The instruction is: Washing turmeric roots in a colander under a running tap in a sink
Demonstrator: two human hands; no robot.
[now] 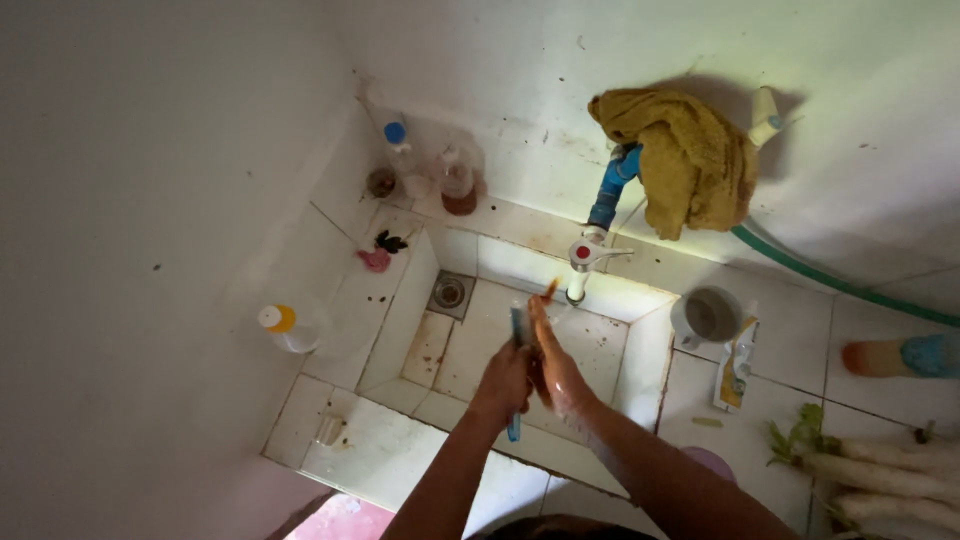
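there, the left hand (505, 380) gripped a blue peeler (517, 345) while right-hand fingers (548, 345) held a carrot (547, 300) over the tiled sink (600, 345), below the tap (585, 255).

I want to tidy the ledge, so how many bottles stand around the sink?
3: a blue-capped bottle and a brown-liquid bottle in the back corner, a yellow-capped bottle on the left. Others may be hidden.

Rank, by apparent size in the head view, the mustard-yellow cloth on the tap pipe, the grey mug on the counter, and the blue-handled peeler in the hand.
1. Mustard-yellow cloth, clearly largest.
2. Grey mug.
3. Blue-handled peeler in the left hand, narrowest; partly hidden and nearer the camera, so unsure against the mug.
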